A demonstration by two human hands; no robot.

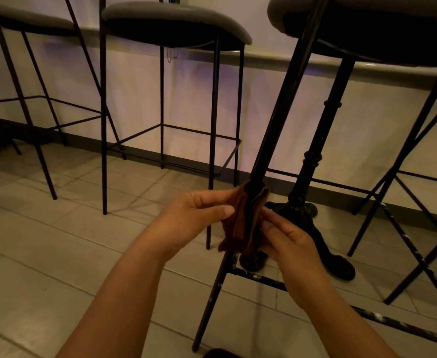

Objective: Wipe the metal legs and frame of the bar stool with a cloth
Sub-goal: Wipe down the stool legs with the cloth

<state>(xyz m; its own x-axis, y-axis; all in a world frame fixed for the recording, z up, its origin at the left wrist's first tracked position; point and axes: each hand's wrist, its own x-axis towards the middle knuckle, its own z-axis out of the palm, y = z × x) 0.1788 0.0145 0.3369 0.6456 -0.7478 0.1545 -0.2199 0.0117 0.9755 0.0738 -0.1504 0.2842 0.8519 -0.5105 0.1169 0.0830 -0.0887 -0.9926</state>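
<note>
Low beside the nearest bar stool (367, 29), the head camera looks down at two bare hands working on its slanted front leg (282, 104). A brown cloth (243, 220) is wrapped around that black metal leg, just above the point where the speckled lower crossbar (258, 277) joins it. The left hand (196, 215) pinches the left side of the cloth, thumb on the near face and fingers curled behind. The right hand (289, 239) grasps the right side of the cloth, its fingers pressed against the fabric and the leg. Loose ends of the cloth hang down between the two hands. Behind the leg stands a dark pedestal base (305, 177) with spreading feet on the tiled floor (57, 241). Further left, a second stool (176, 24) with thin black legs and a padded seat stands near the pale wall (134, 78), and part of a third stool (18, 19) shows at the left edge.
</note>
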